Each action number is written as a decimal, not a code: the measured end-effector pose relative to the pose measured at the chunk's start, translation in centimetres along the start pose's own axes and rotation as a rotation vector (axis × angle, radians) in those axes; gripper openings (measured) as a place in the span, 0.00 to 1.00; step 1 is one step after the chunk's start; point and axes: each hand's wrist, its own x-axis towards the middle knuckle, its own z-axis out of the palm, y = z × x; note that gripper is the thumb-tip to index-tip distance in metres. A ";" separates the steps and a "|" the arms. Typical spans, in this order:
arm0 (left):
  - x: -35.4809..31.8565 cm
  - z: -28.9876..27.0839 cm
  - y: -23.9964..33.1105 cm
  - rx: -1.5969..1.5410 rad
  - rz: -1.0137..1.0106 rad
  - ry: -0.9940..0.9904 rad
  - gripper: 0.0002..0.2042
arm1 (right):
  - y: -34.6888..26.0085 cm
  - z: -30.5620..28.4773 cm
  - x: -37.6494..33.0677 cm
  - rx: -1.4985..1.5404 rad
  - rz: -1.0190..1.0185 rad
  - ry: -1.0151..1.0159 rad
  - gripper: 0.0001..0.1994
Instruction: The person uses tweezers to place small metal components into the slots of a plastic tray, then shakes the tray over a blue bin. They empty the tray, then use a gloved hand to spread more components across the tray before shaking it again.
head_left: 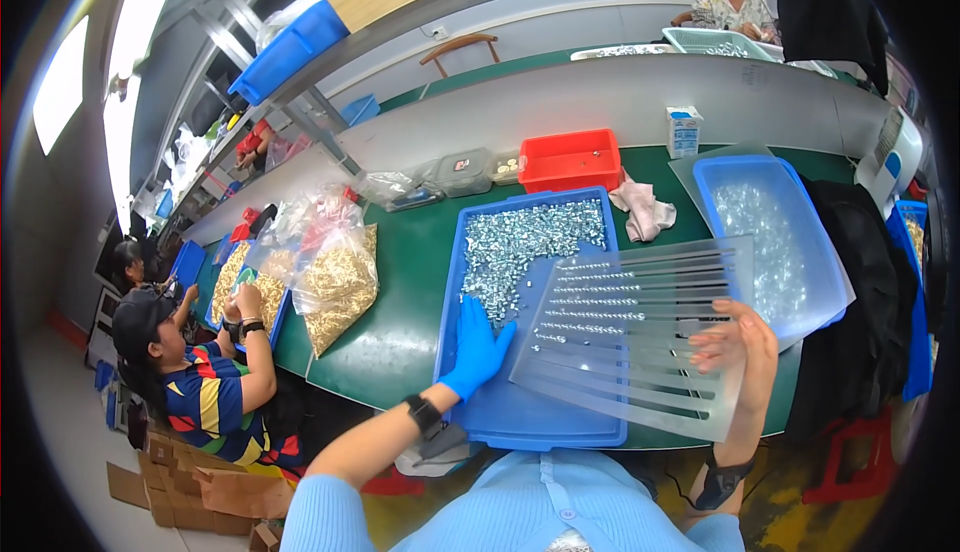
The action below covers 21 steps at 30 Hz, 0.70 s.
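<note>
My left hand [478,350], in a blue glove, lies with its thumb apart from its fingers at the lower edge of a heap of small shiny metal parts [520,237]. The heap fills the far part of a blue tray [500,407]. My bare right hand [742,357] grips the right edge of a clear slotted plate [655,352], some of its fingers showing through it. The plate slants over the tray's right side. Rows of metal parts [595,302] sit in its slots towards the left; the slots' right ends hold none.
Right of the plate stands a blue bin [770,242] of shiny parts. Behind the tray are a red box [570,159], a pink cloth [642,208] and a small carton [684,132]. Bags of gold-coloured parts [340,287] lie left. A co-worker [205,372] sits at far left.
</note>
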 end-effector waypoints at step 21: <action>13.5 0.5 1.3 0.284 0.324 0.025 0.42 | 0.4 1.8 2.5 -0.070 0.032 0.068 0.21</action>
